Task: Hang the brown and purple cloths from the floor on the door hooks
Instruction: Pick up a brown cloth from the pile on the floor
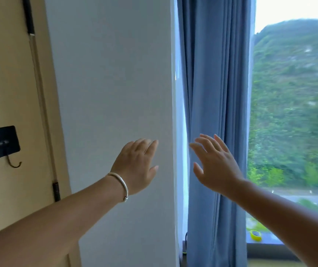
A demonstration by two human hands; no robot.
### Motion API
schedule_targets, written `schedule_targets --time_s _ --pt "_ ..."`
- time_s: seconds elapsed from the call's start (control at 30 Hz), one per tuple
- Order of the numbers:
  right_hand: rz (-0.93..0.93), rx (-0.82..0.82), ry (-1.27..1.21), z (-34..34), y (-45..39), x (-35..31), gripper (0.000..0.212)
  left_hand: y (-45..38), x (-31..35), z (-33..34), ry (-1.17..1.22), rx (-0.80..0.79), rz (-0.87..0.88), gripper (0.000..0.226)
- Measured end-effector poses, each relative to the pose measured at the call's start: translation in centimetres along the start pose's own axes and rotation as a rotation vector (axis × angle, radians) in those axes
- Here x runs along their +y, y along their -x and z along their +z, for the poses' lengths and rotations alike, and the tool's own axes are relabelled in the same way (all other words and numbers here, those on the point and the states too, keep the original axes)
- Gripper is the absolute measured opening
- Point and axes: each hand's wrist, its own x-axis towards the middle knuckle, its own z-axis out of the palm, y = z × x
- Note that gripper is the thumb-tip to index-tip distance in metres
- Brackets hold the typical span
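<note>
Two hands, left (135, 166) and right (215, 164), are raised with fingers spread, holding nothing. One hook (1, 144) sits far left on the door (10, 74).

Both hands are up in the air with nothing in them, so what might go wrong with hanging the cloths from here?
Neither the left hand nor the right hand holds anything, and no brown or purple cloth is in view, so they would have to be found first. Only one small metal hook on a black square plate shows on the beige door, at the far left edge, away from both hands. A thick cloth might slip off so small a hook.
</note>
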Motion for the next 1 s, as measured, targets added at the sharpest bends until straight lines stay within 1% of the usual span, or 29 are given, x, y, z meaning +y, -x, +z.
schedule_targets --time_s 0.13,0.23,0.4,0.73,0.83,1.0 --pt "0.160 -0.099 0.168 -4.1 5.5 3.4 0.056 -2.1 5.4 1.1 0.139 0.045 0.134 0.068" --pt "0.278 -0.174 0.300 -8.1 10.2 5.8 0.057 -3.0 10.7 1.2 0.277 0.066 0.235 0.068" --pt "0.473 -0.250 0.446 -15.3 16.5 8.2 0.057 -3.9 20.2 -0.1 0.485 0.081 0.396 0.068" --pt "0.737 -0.299 0.680 -28.5 27.6 11.8 0.055 -4.9 38.7 -8.6 0.678 0.213 0.664 0.069" --pt "0.813 -0.267 0.727 -32.6 31.0 12.6 0.051 -4.3 44.2 -11.5 0.736 0.223 0.718 0.070" --pt "0.978 -0.252 0.781 -37.9 37.2 13.3 0.050 -1.2 52.9 -15.4 0.894 0.169 0.783 0.066"
